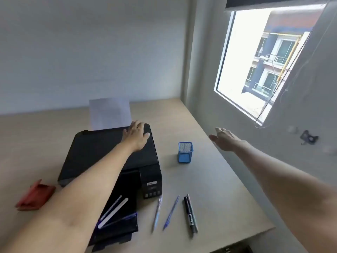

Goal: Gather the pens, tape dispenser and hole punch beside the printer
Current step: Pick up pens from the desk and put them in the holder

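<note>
My empty, open right hand (pixel 223 137) hovers nearest the slim blue and black pens (pixel 189 214), lying lengthwise at its 6 o'clock, while my open left hand (pixel 135 135) rests flat on the black boxy printer (pixel 102 148).

1. Light wood-tone desk (pixel 209 189) fills the corner, back edge against one wall, right edge against the wall with the window.
2. Black printer (pixel 109 152) sits on the desk, left of centre, white paper upright in its rear feed.
3. Blue mesh pen holder (pixel 185 152) stands upright on the desk, just right of the printer, apart from it.
4. Red object (pixel 35 195) lies on the desk left of the printer, near its front corner; type unclear.
5. Three pens lie loose on the desk in front of the printer's right side: clear blue pen (pixel 157 212), blue pen (pixel 171 212), black marker (pixel 190 215).
6. They lie side by side, roughly parallel, not touching.
</note>
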The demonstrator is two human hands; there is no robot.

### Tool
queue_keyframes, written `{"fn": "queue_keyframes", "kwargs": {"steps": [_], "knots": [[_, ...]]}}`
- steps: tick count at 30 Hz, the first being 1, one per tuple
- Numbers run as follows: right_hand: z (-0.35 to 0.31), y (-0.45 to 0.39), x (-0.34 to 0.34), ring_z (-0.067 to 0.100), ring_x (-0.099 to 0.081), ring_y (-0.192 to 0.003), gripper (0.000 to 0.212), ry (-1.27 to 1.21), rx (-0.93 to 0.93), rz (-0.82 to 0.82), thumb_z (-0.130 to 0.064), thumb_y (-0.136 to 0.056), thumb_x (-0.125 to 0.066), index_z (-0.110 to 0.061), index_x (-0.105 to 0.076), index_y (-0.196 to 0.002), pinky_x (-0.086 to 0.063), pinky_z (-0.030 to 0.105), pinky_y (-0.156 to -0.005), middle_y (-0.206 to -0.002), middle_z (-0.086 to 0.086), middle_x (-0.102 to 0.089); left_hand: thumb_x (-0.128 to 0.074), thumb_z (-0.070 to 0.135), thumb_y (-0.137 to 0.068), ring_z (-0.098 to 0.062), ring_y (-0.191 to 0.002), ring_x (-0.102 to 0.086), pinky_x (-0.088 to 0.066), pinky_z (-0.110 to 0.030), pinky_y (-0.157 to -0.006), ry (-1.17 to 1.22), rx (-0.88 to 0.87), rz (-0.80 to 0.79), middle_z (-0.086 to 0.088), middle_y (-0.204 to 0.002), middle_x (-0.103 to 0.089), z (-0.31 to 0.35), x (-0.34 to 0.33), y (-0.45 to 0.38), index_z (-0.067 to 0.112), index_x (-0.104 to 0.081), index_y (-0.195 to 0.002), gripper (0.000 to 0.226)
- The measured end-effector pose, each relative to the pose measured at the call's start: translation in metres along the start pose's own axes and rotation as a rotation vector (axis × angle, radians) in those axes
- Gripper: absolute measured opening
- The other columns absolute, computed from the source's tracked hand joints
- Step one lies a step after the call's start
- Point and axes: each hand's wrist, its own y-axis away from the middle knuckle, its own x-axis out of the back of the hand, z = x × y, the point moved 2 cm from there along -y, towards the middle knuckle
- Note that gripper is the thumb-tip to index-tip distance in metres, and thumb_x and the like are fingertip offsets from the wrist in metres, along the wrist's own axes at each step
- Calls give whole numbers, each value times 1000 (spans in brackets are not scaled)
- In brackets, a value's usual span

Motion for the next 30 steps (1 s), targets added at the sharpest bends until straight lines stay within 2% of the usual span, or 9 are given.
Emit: {"fn": "queue_keyframes", "kwargs": {"steps": [3, 7, 9, 12, 15, 19, 23, 26, 30], "knots": [[38, -5, -32, 38, -46, -126, 55, -8, -38, -88, -43, -96, -41, 0, -43, -129, -40, 45, -102, -135, 25, -49, -45, 29, -96, -26, -144, -28, -29, -45, -116, 99, -50, 107, -10, -154, -32, 18, -35, 15, 10, -37, -143, 51], [61, 5, -98, 37, -48, -124, 45, -39, -13, -250, -30, -97, -45, 1, -46, -130, -40, 38, -97, -132, 25, -53, -53, 17, -92, -17, -108, -55, -44, -23, -95, 189, -235, 250, -3, -116, -60, 38, -91, 71, 9, -61, -117, 28], [62, 18, -137, 36, -55, -115, 37, -53, -9, -348, -26, -95, -49, -1, -54, -121, -43, 34, -89, -122, 23, -62, -51, 19, -92, -13, -92, -60, -51, -24, -85, 229, -248, 148, 2, -102, -63, 41, -125, 100, 13, -65, -105, 20], [61, 36, -195, 36, -61, -103, 28, -61, -25, -481, -26, -90, -51, -5, -61, -106, -48, 36, -80, -108, 21, -68, -47, 24, -93, -17, -81, -64, -54, -35, -71, 213, -101, -83, 4, -93, -62, 38, -178, 132, 19, -61, -93, 15], [53, 46, -232, 34, -62, -98, 24, -70, -71, -537, -24, -88, -52, -6, -62, -98, -47, 33, -74, -109, 20, -67, -43, 24, -96, -19, -91, -64, -42, -26, -65, 73, 147, -185, 3, -103, -60, 28, -211, 142, 20, -58, -101, 17], [40, 57, -253, 34, -64, -85, 15, -133, -176, -535, -25, -82, -55, -12, -53, -75, -41, 29, -62, -94, 18, -67, -46, 26, -95, -25, -107, -61, -49, -34, -79, 4, 394, -288, -8, -121, -57, 19, -236, 136, 12, -52, -114, 25], [27, 67, -254, 37, -64, -94, 19, -159, -208, -492, -32, -86, -54, -14, -51, -81, -40, 30, -66, -99, 18, -66, -48, 33, -95, -25, -113, -61, -51, -35, -79, -69, 450, -378, -8, -125, -55, 14, -259, 132, 12, -48, -115, 30], [21, 70, -255, 40, -62, -98, 27, -85, -163, -444, -35, -95, -37, -13, -47, -83, -40, 35, -68, -106, 22, -65, -43, 23, -97, -23, -110, -62, -53, -34, -79, -123, 434, -370, -7, -120, -58, 13, -268, 131, 12, -51, -112, 20], [15, 69, -257, 39, -61, -103, 28, -34, -192, -435, -19, -95, -33, -3, -56, -101, -47, 38, -78, -112, 22, -62, -66, 18, -87, -25, -68, -72, -50, -32, -47, -31, 407, -390, -12, -78, -73, 16, -269, 133, 7, -59, -85, 13]]}}
